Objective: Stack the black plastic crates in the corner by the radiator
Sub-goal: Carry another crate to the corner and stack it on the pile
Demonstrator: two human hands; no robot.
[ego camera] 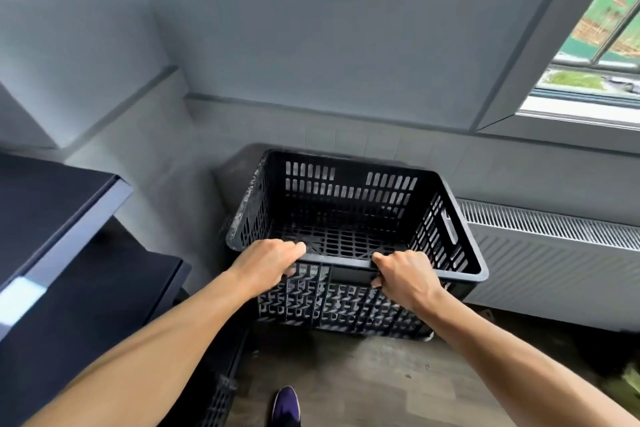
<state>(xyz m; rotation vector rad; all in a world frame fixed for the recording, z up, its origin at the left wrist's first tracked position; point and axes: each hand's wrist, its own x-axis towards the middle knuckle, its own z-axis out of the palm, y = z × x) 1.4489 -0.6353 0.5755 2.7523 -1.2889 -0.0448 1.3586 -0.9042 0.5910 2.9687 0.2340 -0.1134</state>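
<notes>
A black slotted plastic crate (349,204) stands open-topped in the corner, its right side close to the white radiator (554,253). My left hand (266,262) grips the crate's near rim at the left. My right hand (403,274) grips the same rim further right, fingers curled over the edge. The crate's near wall reaches down to the floor; whether another crate sits beneath it I cannot tell. Part of a second black crate (221,399) shows low at the left, beside my left forearm.
A dark table or shelf unit (52,218) fills the left side. Grey walls meet behind the crate. A window (595,45) sits above the radiator. My purple shoe (285,406) rests on the wooden floor (363,385).
</notes>
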